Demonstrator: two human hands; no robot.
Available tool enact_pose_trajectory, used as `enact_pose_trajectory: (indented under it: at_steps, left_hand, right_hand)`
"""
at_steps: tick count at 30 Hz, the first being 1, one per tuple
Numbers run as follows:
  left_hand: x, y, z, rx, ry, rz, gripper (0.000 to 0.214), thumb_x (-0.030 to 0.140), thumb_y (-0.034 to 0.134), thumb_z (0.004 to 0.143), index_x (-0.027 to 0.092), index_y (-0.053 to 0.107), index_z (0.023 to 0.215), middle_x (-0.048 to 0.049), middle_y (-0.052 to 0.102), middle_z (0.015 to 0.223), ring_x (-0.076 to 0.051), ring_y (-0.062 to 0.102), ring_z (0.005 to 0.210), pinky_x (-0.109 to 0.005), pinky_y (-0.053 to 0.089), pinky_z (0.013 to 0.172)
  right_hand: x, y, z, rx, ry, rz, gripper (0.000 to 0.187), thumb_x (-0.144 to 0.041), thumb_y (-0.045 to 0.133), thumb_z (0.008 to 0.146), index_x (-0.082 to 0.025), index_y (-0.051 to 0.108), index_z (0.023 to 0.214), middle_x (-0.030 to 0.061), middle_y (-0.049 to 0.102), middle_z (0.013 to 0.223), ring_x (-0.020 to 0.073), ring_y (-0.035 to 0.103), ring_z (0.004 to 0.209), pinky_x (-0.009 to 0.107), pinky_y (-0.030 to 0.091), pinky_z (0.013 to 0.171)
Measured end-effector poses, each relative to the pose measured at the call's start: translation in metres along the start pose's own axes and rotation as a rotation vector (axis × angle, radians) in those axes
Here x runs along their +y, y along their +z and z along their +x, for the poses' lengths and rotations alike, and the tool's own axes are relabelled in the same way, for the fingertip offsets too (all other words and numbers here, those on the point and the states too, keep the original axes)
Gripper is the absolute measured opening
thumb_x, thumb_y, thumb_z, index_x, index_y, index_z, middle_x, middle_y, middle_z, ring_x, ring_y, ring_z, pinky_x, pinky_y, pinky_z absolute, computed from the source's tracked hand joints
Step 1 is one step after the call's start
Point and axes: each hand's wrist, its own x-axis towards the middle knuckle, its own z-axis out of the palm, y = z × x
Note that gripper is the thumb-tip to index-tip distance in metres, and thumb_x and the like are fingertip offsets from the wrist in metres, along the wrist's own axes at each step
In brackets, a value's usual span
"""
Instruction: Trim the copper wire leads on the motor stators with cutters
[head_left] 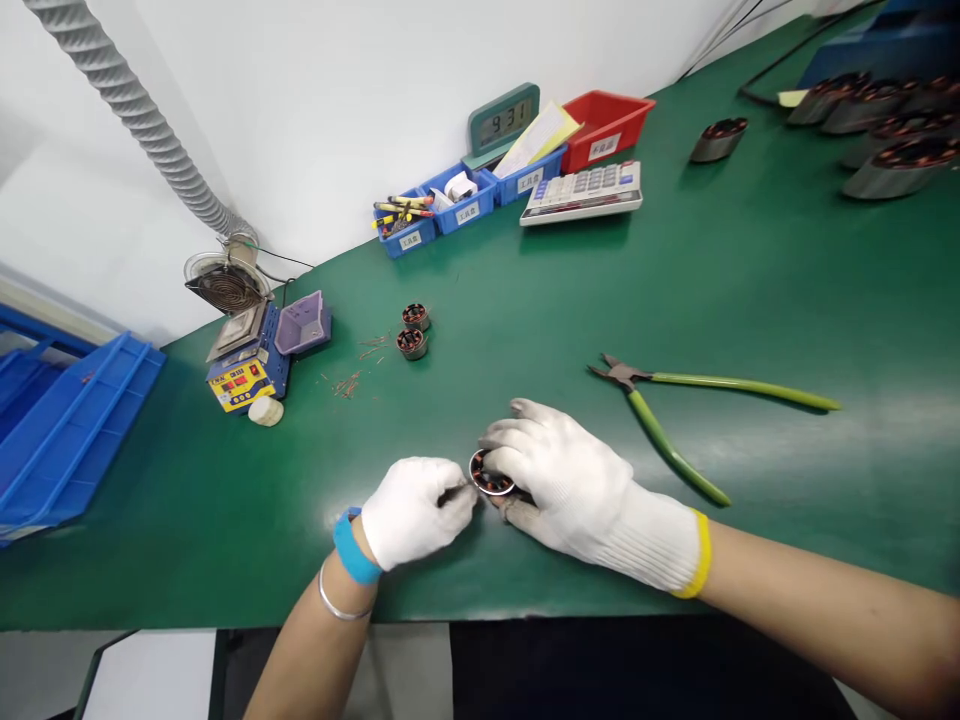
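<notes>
A motor stator (487,484), a metal ring with copper windings inside, is on the green table near its front edge. My right hand (559,475), in a white knit glove with a yellow cuff, has its fingers wrapped round the stator. At the stator's left side is my left hand (421,508), gloved in white, with thumb and fingers pinched together. What sits in that pinch, if anything, is too small to make out. Pliers (622,374) with green handles lie with their handles spread, to the right of my right hand.
Two small stators (412,343) stand near copper wire scraps (347,385). At the left are a yellow-and-blue soldering unit (241,385), a purple tray (304,325) and a blue crate (75,430). Labelled bins (466,212), a calculator (583,196) and several larger stators (900,170) sit farther back.
</notes>
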Motion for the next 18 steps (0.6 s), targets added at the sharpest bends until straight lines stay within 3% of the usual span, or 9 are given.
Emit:
enact_pose_trajectory:
  at_steps: [3,5,7,8,9,11,13,15,18]
  left_hand:
    - [-0.016,-0.03,-0.022,-0.041,-0.003,-0.138,0.025,0.017,0.055,0.076,0.022,0.043,0.055,0.0043,0.045,0.052,-0.011,0.041,0.051,-0.024,0.038,0.053]
    - [-0.022,-0.046,-0.032,0.28,-0.007,-0.362,0.023,0.013,0.051,0.078,0.022,0.047,0.057,0.0035,0.049,0.054,-0.011,0.046,0.052,-0.025,0.039,0.052]
    - [-0.016,-0.049,-0.034,0.836,0.063,-0.485,0.016,0.017,0.053,0.082,0.022,0.053,0.067,0.0036,0.054,0.061,-0.012,0.052,0.055,-0.025,0.044,0.054]
    - [-0.008,-0.045,-0.031,0.949,0.073,-0.472,0.007,0.02,0.055,0.084,0.023,0.058,0.078,0.0017,0.062,0.072,-0.014,0.06,0.063,-0.027,0.05,0.059]
    - [0.002,-0.037,-0.026,0.911,0.058,-0.402,0.01,0.021,0.058,0.082,0.022,0.062,0.091,-0.0017,0.068,0.086,-0.017,0.066,0.073,-0.031,0.055,0.068]
    - [0.025,-0.018,-0.013,0.598,-0.029,-0.224,0.048,0.025,0.07,0.074,0.02,0.059,0.12,-0.0097,0.069,0.116,-0.025,0.069,0.102,-0.04,0.057,0.093]
    - [0.042,0.002,0.001,0.391,-0.064,-0.075,0.065,0.032,0.077,0.07,0.018,0.054,0.13,-0.0148,0.063,0.133,-0.032,0.062,0.12,-0.044,0.052,0.104]
    - [0.049,0.016,0.012,0.273,-0.137,0.018,0.057,0.035,0.076,0.072,0.017,0.057,0.123,-0.0155,0.064,0.129,-0.035,0.063,0.117,-0.046,0.054,0.1]
    - [0.04,0.026,0.022,0.218,-0.197,0.11,0.027,0.036,0.067,0.082,0.019,0.062,0.103,-0.0116,0.07,0.106,-0.033,0.068,0.099,-0.046,0.055,0.089]
  right_hand:
    - [-0.003,-0.001,0.002,-0.002,0.006,0.001,0.01,-0.021,0.066,0.078,-0.02,0.066,0.089,0.0081,0.072,0.1,0.0262,0.065,0.094,0.055,0.039,0.108]
    - [-0.004,0.001,0.003,-0.001,-0.003,0.001,0.011,-0.021,0.065,0.078,-0.02,0.066,0.089,0.0075,0.072,0.098,0.0255,0.065,0.092,0.055,0.039,0.107]
    - [-0.004,0.003,0.003,0.007,-0.009,0.0,0.012,-0.021,0.065,0.078,-0.02,0.067,0.09,0.0076,0.072,0.098,0.0254,0.065,0.091,0.055,0.038,0.108]
    - [-0.003,0.003,0.003,0.01,-0.003,0.001,0.013,-0.02,0.065,0.078,-0.02,0.067,0.091,0.0081,0.072,0.099,0.0257,0.064,0.092,0.055,0.037,0.109]
    - [-0.002,0.003,0.003,0.012,-0.001,0.007,0.015,-0.02,0.065,0.078,-0.02,0.068,0.093,0.009,0.072,0.101,0.0262,0.064,0.095,0.055,0.036,0.111]
    - [0.001,-0.001,0.002,0.028,-0.009,0.035,0.022,-0.02,0.064,0.077,-0.019,0.069,0.099,0.0108,0.072,0.108,0.0272,0.064,0.102,0.055,0.034,0.113]
    - [0.005,-0.009,0.0,0.065,-0.03,0.031,0.032,-0.018,0.062,0.075,-0.017,0.07,0.107,0.0128,0.072,0.114,0.0292,0.064,0.109,0.058,0.035,0.112]
    - [0.008,-0.017,-0.001,0.095,-0.06,-0.068,0.035,-0.015,0.059,0.075,-0.016,0.071,0.108,0.0135,0.073,0.112,0.0324,0.063,0.112,0.062,0.036,0.11]
    - [0.009,-0.025,-0.003,0.03,-0.095,-0.276,0.029,-0.006,0.051,0.083,-0.022,0.073,0.094,0.0075,0.076,0.096,0.0304,0.064,0.111,0.064,0.033,0.113]
